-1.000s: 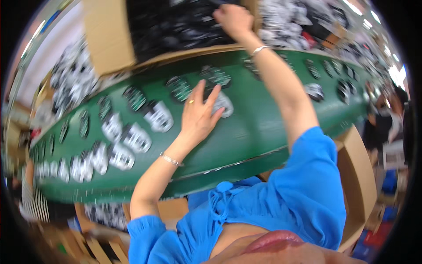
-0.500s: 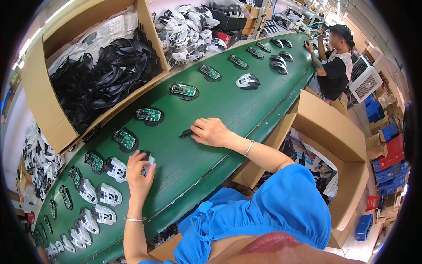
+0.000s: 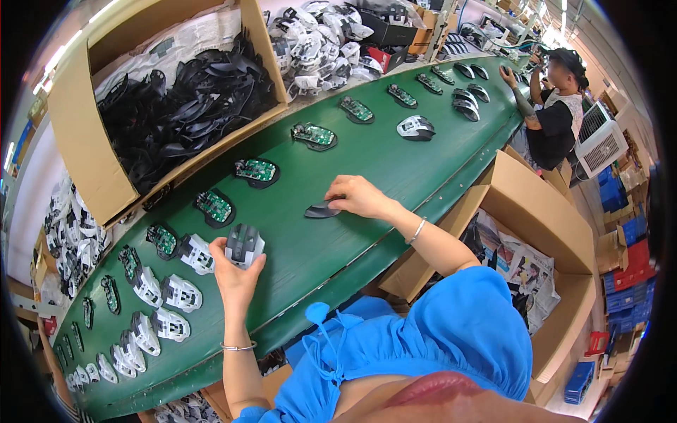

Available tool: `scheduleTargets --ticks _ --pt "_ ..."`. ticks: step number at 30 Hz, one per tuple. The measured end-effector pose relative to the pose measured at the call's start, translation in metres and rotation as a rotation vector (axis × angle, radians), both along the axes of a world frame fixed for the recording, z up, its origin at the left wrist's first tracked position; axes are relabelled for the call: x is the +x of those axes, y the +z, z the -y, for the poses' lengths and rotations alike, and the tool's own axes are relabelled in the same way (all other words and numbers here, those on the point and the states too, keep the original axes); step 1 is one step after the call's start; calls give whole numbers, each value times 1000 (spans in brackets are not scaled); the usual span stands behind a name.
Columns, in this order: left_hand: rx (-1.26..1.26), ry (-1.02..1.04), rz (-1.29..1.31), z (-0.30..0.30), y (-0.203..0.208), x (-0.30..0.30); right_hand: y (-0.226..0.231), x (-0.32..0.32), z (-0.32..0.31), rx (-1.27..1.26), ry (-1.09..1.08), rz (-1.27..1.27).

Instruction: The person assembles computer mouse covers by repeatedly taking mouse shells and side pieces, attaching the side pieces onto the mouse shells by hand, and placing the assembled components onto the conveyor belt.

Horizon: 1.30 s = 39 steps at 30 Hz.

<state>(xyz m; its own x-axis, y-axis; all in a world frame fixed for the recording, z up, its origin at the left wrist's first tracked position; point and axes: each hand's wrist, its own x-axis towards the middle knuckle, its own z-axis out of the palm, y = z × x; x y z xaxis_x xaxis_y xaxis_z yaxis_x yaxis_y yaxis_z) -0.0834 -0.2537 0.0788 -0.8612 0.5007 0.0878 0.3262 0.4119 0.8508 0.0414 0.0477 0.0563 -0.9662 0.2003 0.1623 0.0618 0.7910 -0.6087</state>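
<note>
My left hand (image 3: 235,276) is closed round a white mouse shell with a dark grey middle (image 3: 245,244), thumb on one side and fingers on the other, low over the green belt (image 3: 296,261). My right hand (image 3: 361,197) pinches a thin, curved black plastic piece (image 3: 320,210) just above or on the belt; which of the two I cannot tell. Beside the left hand lies a white shell (image 3: 196,254). Black mouse bases with green circuit boards, such as this one (image 3: 214,207), form a row beyond my hands.
A cardboard box (image 3: 74,134) of black curved pieces (image 3: 187,113) stands behind the belt, beside a heap of white shells (image 3: 317,39). More white shells (image 3: 182,293) line the belt's left. An open carton (image 3: 543,211) stands at my right. A co-worker (image 3: 553,106) sits farther up.
My left hand has gone from loose fingers beside the mouse shell to a grip round it. The black piece in my right hand now shows its broad face. The whole view has shifted slightly.
</note>
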Motion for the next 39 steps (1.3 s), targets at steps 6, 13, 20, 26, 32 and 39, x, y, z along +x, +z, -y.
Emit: scheduleTargets --ticks 6,13,20,26,32,39 --pt "661 53 580 4 -31 -21 35 -4 8 80 46 195" --pt "1044 48 795 -10 -14 -11 56 -48 73 -1061 -24 -59" --pt "996 96 617 1 -29 -8 45 -93 150 -1048 119 -15" --pt "1102 122 579 6 -24 -7 40 -95 156 -908 100 -16" --pt "960 136 349 6 -34 -13 32 -98 159 -877 176 -110" --pt "677 99 382 14 -18 -7 26 -91 147 -1208 340 112"
